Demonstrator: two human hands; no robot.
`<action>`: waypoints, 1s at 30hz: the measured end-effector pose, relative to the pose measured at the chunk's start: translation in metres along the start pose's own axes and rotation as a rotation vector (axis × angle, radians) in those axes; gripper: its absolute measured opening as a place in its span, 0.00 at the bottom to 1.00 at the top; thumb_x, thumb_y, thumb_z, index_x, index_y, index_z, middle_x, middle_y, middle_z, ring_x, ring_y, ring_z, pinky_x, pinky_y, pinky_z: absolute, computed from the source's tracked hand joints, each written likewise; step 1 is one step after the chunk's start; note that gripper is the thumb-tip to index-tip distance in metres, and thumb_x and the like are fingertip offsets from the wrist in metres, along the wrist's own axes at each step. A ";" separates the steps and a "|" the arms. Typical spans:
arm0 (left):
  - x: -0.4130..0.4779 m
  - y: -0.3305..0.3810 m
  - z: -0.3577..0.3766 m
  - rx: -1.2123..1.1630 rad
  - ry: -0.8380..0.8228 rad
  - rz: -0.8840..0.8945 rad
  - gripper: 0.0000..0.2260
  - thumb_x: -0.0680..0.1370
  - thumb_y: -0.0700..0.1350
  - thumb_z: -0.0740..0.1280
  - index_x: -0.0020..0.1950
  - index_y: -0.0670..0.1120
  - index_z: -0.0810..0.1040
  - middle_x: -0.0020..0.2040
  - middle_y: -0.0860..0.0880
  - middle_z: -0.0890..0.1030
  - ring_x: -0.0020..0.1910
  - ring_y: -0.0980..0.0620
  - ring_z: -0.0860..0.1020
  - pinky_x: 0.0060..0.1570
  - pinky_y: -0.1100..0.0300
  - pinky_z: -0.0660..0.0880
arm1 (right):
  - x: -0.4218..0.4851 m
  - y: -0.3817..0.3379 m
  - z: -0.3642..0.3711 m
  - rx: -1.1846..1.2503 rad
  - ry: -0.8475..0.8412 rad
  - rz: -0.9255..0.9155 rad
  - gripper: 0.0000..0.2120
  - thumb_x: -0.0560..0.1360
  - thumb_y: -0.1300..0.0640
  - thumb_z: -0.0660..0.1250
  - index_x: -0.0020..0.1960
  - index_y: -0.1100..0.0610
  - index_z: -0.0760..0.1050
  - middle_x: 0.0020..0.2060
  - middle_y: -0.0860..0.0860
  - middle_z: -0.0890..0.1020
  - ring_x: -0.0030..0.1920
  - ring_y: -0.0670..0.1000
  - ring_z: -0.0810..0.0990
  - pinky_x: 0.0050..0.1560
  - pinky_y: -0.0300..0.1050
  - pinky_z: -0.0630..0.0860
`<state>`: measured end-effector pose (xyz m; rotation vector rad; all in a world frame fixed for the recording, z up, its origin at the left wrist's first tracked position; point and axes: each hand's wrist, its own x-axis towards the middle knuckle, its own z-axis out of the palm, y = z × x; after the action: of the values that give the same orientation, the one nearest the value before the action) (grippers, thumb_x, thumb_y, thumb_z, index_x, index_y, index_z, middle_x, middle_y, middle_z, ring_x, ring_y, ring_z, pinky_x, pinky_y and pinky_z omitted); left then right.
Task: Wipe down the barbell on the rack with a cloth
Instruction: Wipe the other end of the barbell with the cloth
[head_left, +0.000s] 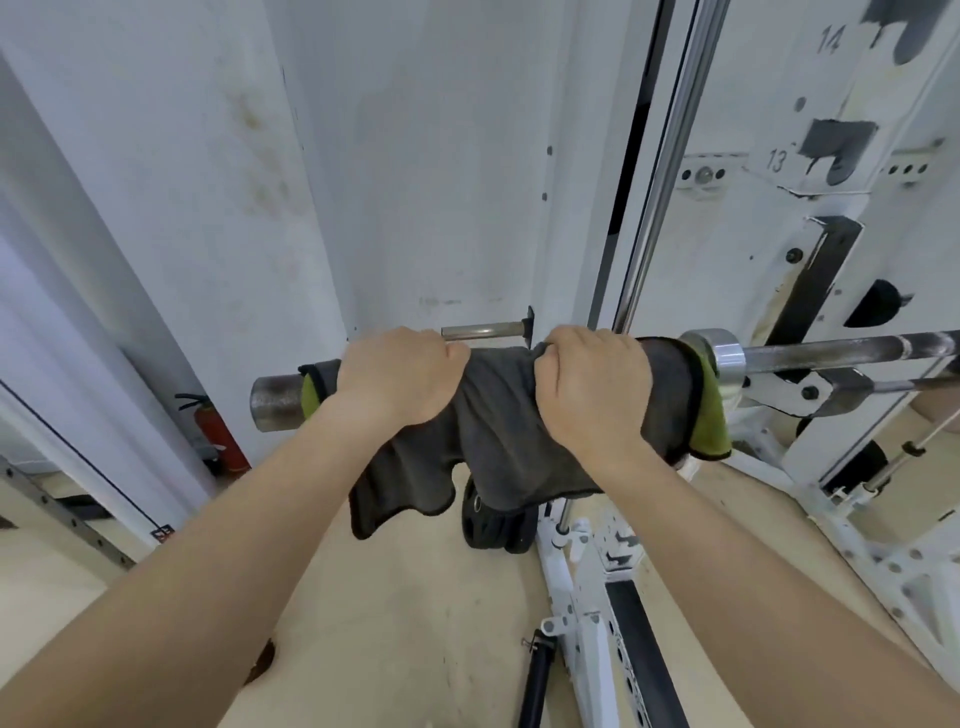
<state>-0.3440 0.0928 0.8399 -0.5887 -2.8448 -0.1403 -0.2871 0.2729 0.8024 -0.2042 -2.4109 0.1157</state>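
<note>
Left hand (400, 374) and right hand (592, 387) are both curled tight over the gray cloth (498, 415), which is wrapped on the barbell (275, 402) sleeve right under those 2 fists, loose end hanging down. Bar sits across the white rack (914, 234), with a black plate (493, 527) down below and a red fire extinguisher (221, 434) further back.

grey-green cloth (498, 410) draped over racked barbell (831, 353)
</note>
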 end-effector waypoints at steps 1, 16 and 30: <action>-0.002 -0.011 -0.002 -0.007 -0.035 -0.037 0.22 0.84 0.53 0.46 0.38 0.47 0.71 0.35 0.49 0.72 0.32 0.51 0.68 0.39 0.55 0.66 | -0.003 -0.015 0.003 0.016 -0.004 0.005 0.17 0.78 0.51 0.52 0.44 0.55 0.79 0.37 0.50 0.81 0.38 0.53 0.77 0.45 0.49 0.68; -0.062 -0.088 0.016 -1.232 0.463 -0.532 0.16 0.83 0.43 0.58 0.34 0.49 0.71 0.30 0.58 0.73 0.31 0.60 0.69 0.38 0.58 0.67 | 0.020 -0.186 0.012 0.237 -0.252 -0.148 0.21 0.81 0.50 0.52 0.30 0.52 0.64 0.27 0.48 0.68 0.29 0.53 0.69 0.30 0.47 0.57; -0.100 -0.081 0.020 -1.288 0.680 -0.551 0.12 0.82 0.42 0.62 0.56 0.53 0.84 0.49 0.54 0.86 0.51 0.55 0.82 0.53 0.60 0.78 | 0.009 -0.206 0.014 0.142 -0.260 -0.141 0.19 0.80 0.49 0.52 0.31 0.51 0.64 0.28 0.48 0.72 0.31 0.54 0.73 0.32 0.47 0.64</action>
<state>-0.2912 -0.0167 0.7926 0.1232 -1.8446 -1.8741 -0.3264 0.0711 0.8267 0.0503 -2.6527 0.2611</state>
